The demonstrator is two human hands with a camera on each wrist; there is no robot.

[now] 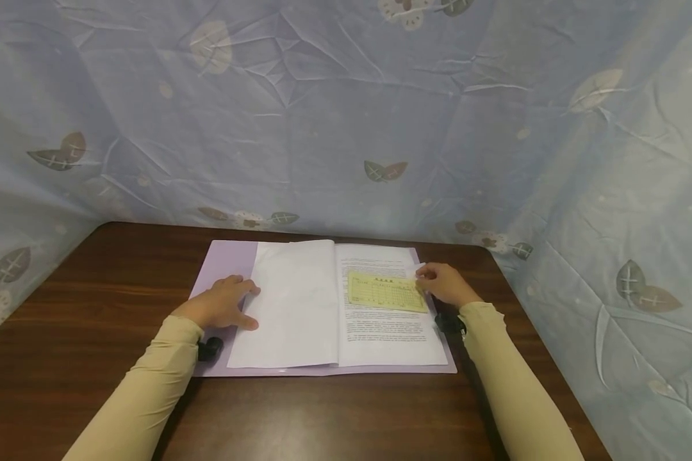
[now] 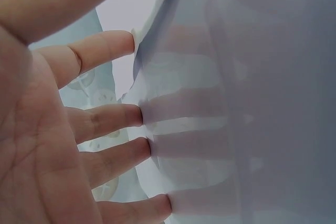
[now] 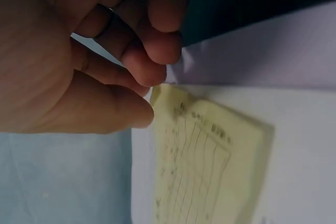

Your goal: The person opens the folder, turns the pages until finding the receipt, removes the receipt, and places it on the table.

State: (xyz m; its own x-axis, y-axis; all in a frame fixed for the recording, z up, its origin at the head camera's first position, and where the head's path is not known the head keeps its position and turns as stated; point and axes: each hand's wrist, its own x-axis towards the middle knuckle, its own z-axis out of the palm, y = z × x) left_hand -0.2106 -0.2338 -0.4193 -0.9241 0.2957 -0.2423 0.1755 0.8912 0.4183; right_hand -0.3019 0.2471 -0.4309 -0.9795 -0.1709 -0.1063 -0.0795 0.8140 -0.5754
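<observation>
A printed document [image 1: 389, 346] lies spread out in a lilac folder [image 1: 225, 262], its left-hand page [image 1: 288, 307] blank white. On the printed right-hand page rests a yellow slip [image 1: 383, 291] with a ruled table. My right hand [image 1: 446, 285] is at the slip's right end; in the right wrist view its thumb and fingertips pinch the corner of the yellow slip [image 3: 194, 156]. My left hand [image 1: 222, 304] spreads its fingers over the folder's left side, at the blank page's edge. Those fingertips [image 2: 134, 114] touch a translucent lilac sheet [image 2: 273, 103] in the left wrist view.
The folder lies on a dark brown wooden table [image 1: 323, 416]. A pale blue leaf-patterned cloth [image 1: 323, 128] hangs behind the table and along both sides. Black wrist bands [image 1: 210, 349] sit on both wrists, close above the folder's edges.
</observation>
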